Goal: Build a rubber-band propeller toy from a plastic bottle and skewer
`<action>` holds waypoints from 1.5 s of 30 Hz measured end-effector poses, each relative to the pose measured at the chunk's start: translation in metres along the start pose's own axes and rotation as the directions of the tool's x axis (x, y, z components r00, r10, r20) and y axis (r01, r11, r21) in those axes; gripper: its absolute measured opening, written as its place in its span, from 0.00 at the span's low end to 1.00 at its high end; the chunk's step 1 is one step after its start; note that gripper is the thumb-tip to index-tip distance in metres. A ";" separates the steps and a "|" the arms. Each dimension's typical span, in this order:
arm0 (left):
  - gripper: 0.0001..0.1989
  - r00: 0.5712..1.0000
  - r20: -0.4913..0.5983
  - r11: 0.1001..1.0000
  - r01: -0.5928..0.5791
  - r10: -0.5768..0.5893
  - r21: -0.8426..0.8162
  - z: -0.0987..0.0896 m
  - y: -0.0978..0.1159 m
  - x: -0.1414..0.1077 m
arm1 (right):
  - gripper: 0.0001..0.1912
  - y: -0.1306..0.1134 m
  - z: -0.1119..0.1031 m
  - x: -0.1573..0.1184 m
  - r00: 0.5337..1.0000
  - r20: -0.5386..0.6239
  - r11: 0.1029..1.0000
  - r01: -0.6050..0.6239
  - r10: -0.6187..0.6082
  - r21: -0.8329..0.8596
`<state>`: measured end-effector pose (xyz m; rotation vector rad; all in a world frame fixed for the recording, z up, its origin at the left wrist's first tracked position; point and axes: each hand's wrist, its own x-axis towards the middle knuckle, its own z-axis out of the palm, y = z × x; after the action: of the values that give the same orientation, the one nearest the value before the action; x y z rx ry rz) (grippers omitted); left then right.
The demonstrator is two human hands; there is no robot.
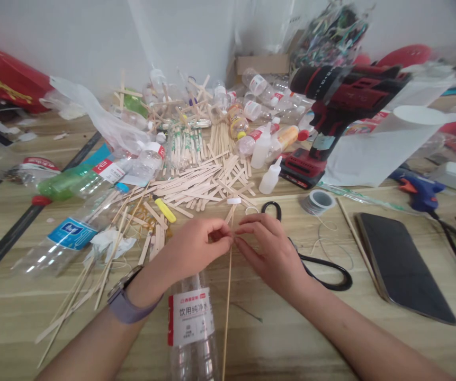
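My left hand (199, 246) is closed, its thumb and forefinger pinched at a thin bamboo skewer (226, 312). My right hand (269, 251) comes from the other side, fingertips pinched close to the left ones; whatever lies between them is too small to make out. The skewer runs from the near edge of the view up past the fingertips, toward a white bottle cap (234, 200) at its far end. Beneath my left wrist lies a clear plastic water bottle (194, 328) with a white and red label. Black-handled scissors (327, 272) lie beside my right hand, partly covered by it.
Beyond my hands spreads a pile of flat wooden sticks (188, 182). A red and black cordless drill (331, 116), glue bottles (269, 177), a tape roll (318, 201), a dark phone (404, 264) and a blue glue gun (418, 190) stand right. Plastic bottles (72, 233) lie left.
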<state>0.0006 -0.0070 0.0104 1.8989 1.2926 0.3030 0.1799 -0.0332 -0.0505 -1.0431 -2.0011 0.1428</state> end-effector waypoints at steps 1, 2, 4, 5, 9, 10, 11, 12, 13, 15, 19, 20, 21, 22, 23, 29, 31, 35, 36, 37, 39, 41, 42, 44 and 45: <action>0.08 1.000 0.001 1.000 0.001 -0.001 -0.013 0.000 -0.001 0.000 | 0.05 0.000 0.000 -0.001 1.000 -0.006 1.000 -0.017 0.017 0.009; 0.08 1.000 0.002 1.000 -0.001 0.001 -0.022 0.000 -0.001 0.000 | 0.05 -0.001 -0.001 -0.001 1.000 -0.011 0.999 -0.029 0.030 0.019; 0.08 1.000 0.000 1.000 -0.004 0.004 -0.025 0.000 -0.001 0.000 | 0.06 -0.002 -0.002 -0.002 0.999 -0.016 0.999 -0.035 0.036 0.034; 0.08 1.000 -0.002 1.000 -0.005 0.005 -0.023 0.000 -0.001 -0.001 | 0.06 -0.003 -0.002 -0.003 0.999 -0.015 0.999 -0.031 0.031 0.037; 0.09 1.000 0.000 1.000 -0.002 0.002 -0.012 0.000 -0.002 -0.001 | 0.06 -0.004 -0.002 -0.003 1.000 0.000 0.999 -0.014 0.014 0.040; 0.09 1.000 0.004 1.000 0.003 -0.003 -0.013 0.000 -0.002 -0.001 | 0.06 -0.003 -0.002 -0.003 1.000 0.002 0.999 -0.014 0.014 0.042; 0.09 1.000 0.009 1.000 0.009 -0.009 -0.017 0.000 -0.002 -0.001 | 0.05 -0.003 -0.002 -0.003 1.000 0.003 0.999 -0.016 0.016 0.045; 0.09 1.000 0.012 1.000 0.015 -0.015 -0.025 0.000 -0.002 0.000 | 0.05 -0.003 -0.001 -0.003 1.000 0.004 0.999 -0.019 0.019 0.051; 0.09 1.000 0.015 0.999 0.023 -0.023 -0.033 0.000 -0.002 -0.001 | 0.05 -0.002 -0.001 -0.003 1.000 0.006 0.998 -0.024 0.024 0.056; 0.09 0.999 0.015 0.998 0.039 -0.038 -0.042 0.000 -0.001 -0.001 | 0.05 -0.003 -0.001 -0.002 0.999 0.015 0.997 -0.036 0.035 0.067; 0.08 0.998 0.012 0.998 0.064 -0.064 -0.014 0.001 0.002 -0.002 | 0.06 -0.005 -0.003 0.000 0.999 0.029 0.997 -0.040 0.038 0.065; 0.08 0.998 0.003 0.998 0.070 -0.070 0.006 0.001 0.003 -0.003 | 0.06 -0.005 -0.004 0.000 0.999 0.028 0.998 -0.033 0.031 0.060; 0.08 0.997 -0.012 0.996 0.078 -0.078 0.037 0.000 0.003 -0.003 | 0.07 -0.004 -0.005 0.001 0.999 0.025 0.999 -0.025 0.024 0.048; 0.07 0.996 -0.033 0.993 0.090 -0.088 0.075 0.000 0.004 -0.003 | 0.07 -0.002 -0.006 0.001 0.999 0.025 0.999 -0.020 0.019 0.030; 0.08 0.994 -0.053 0.988 0.105 -0.100 0.112 -0.001 0.005 -0.003 | 0.07 -0.001 -0.007 0.001 1.000 0.028 1.000 -0.014 0.014 0.011; 0.07 0.993 -0.099 0.974 0.085 -0.066 0.208 -0.001 0.006 -0.005 | 0.09 0.007 -0.012 0.000 0.996 0.075 0.995 0.052 -0.046 -0.082; 0.07 0.993 -0.108 0.976 0.062 -0.040 0.209 0.000 0.005 -0.005 | 0.09 0.007 -0.012 0.000 0.994 0.096 0.994 0.069 -0.061 -0.085; 0.07 0.996 -0.087 0.984 0.020 -0.004 0.178 0.003 0.002 -0.005 | 0.08 0.008 -0.011 0.001 0.987 0.158 0.995 0.047 -0.033 -0.086; 0.07 0.997 -0.079 0.986 0.017 -0.004 0.168 0.003 0.002 -0.005 | 0.08 0.008 -0.011 0.001 0.986 0.165 0.996 0.038 -0.024 -0.083; 0.07 0.997 -0.072 0.987 0.014 -0.003 0.161 0.003 0.002 -0.006 | 0.08 0.009 -0.011 0.001 0.985 0.171 0.996 0.030 -0.017 -0.079; 0.08 0.998 -0.066 0.987 -0.001 0.012 0.161 0.004 0.002 -0.006 | 0.08 0.010 -0.011 0.000 0.984 0.176 0.997 0.023 -0.010 -0.075; 0.09 0.996 -0.073 0.985 -0.030 0.043 0.169 0.004 0.002 -0.007 | 0.08 0.011 -0.011 0.000 0.984 0.179 0.997 0.022 -0.008 -0.074; 0.09 0.995 -0.079 0.983 -0.046 0.061 0.176 0.005 0.002 -0.007 | 0.07 0.011 -0.011 0.000 0.983 0.181 0.997 0.021 -0.007 -0.076; 0.09 0.992 -0.090 0.978 -0.072 0.091 0.196 0.005 0.001 -0.008 | 0.07 0.011 -0.010 0.000 0.984 0.181 0.996 0.019 -0.004 -0.082; 0.09 0.990 -0.093 0.975 -0.080 0.101 0.209 0.006 0.000 -0.009 | 0.07 0.011 -0.010 0.001 0.984 0.180 0.996 0.017 -0.002 -0.086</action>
<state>0.0005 -0.0173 0.0089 2.1450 1.3505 0.3297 0.1938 -0.0284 -0.0487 -1.1094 -2.1919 0.1500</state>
